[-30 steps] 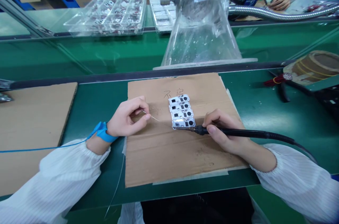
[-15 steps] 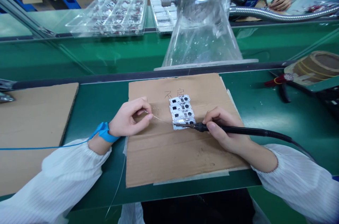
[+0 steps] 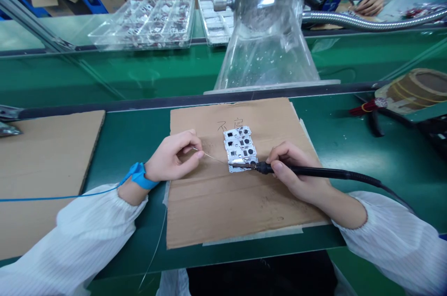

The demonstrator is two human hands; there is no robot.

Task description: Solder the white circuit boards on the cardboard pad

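Note:
A white circuit board panel (image 3: 240, 148) with several dark components lies on a cardboard sheet (image 3: 209, 212). Between thumb and fingers, my left hand (image 3: 176, 155) pinches a thin solder wire (image 3: 213, 158), whose far end reaches the board's lower left edge. My right hand (image 3: 296, 172) is closed around a black soldering iron (image 3: 284, 168). The iron's metal tip crosses the lowest section of the board and meets the area where the wire ends; whether they touch is too small to tell. Around my left wrist runs a blue strap (image 3: 139, 175) with a cord.
Above the board hangs a clear fume hood (image 3: 267, 53). Pliers with red handles (image 3: 365, 108) lie by a tape-wrapped roll (image 3: 419, 88) at right. Another cardboard sheet (image 3: 45, 161) is at left. Clear trays (image 3: 150, 21) stand beyond the ledge, and a co-worker's hand (image 3: 373, 3) shows at the back.
Almost nothing differs. The whole view has shifted very slightly; both hands keep their hold on the solder wire and the soldering iron, with the iron's tip at the same board section.

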